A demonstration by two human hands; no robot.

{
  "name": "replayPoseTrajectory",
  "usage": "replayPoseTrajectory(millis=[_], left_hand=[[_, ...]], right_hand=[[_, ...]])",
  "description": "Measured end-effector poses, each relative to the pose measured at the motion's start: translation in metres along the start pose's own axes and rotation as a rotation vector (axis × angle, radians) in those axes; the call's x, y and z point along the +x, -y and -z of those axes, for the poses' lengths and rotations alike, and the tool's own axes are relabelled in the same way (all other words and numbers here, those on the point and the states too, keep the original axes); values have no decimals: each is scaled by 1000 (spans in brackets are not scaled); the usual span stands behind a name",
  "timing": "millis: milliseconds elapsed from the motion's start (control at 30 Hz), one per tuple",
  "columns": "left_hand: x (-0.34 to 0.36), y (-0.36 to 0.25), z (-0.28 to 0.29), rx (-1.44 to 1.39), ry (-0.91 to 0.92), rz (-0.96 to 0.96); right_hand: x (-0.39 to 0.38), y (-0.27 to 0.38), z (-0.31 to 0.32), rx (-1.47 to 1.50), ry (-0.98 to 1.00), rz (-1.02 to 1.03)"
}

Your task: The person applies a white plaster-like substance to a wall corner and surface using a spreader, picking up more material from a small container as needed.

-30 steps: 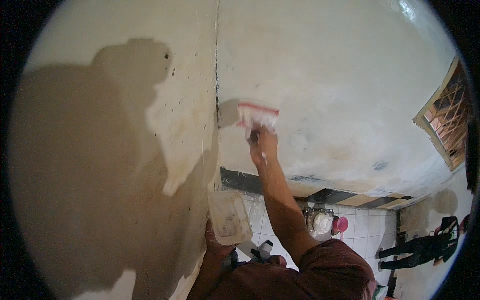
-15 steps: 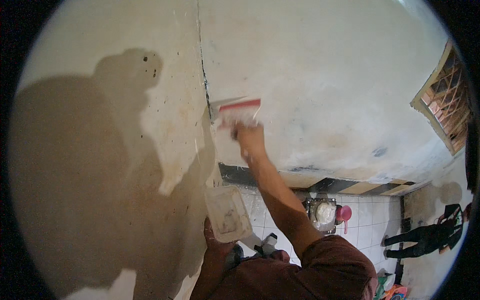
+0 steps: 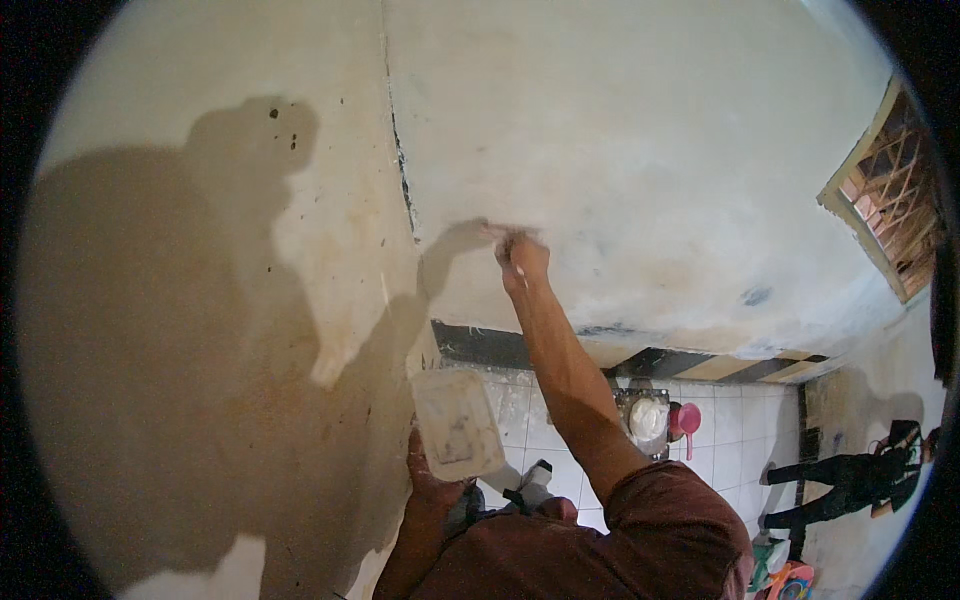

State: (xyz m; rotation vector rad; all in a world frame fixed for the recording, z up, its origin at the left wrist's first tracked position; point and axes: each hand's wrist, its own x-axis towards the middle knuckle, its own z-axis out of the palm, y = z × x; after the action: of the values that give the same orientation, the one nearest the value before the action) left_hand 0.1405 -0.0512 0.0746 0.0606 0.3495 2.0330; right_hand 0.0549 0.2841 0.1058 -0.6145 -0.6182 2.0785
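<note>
My right hand (image 3: 524, 260) is closed on a putty scraper (image 3: 498, 231) against the pale wall (image 3: 640, 200), just right of the corner. The scraper shows almost edge-on and blurred, so little of its blade can be made out. Low by the left wall, my left hand (image 3: 430, 482) holds a whitish rectangular plastic tub (image 3: 432, 398) from beneath. Grey smears mark the tub's inside, and most of the left fingers are hidden under it. A dark crack (image 3: 402, 165) runs down the corner above the scraper.
Shadows cover much of the left wall (image 3: 150, 350). On the white tiled floor (image 3: 715, 440), a dark tray (image 3: 630, 400) bears a white mass (image 3: 648, 420), beside a pink dipper (image 3: 689, 418). Another person (image 3: 850, 480) stands at the right, below a latticed opening (image 3: 895, 190).
My right hand has shifted slightly right and turned the scraper, so its red-edged blade no longer faces the view. My left hand keeps the tub nearly in place.
</note>
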Motion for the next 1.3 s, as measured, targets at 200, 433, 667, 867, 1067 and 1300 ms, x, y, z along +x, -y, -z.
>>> replayPoseTrajectory(millis=[200,433,667,867,1067,1300], left_hand=[[7,-3,9,-91,-99,29],[1,-5,-25,1291,-227,-130],[5,-8,38,1469,-114,-251],[11,-3,14,-21,-53,47],[14,-1,6,-153,-157,47],[17,-2,35,-67,-154,-9]], right_hand=[[-82,23,-93,-176,70,205],[-78,-28,-1,-263,-222,22],[-5,32,-60,-470,-41,289],[-71,-20,-77,-798,30,386],[-92,-64,54,-750,133,103],[-97,22,24,-1467,78,1174]])
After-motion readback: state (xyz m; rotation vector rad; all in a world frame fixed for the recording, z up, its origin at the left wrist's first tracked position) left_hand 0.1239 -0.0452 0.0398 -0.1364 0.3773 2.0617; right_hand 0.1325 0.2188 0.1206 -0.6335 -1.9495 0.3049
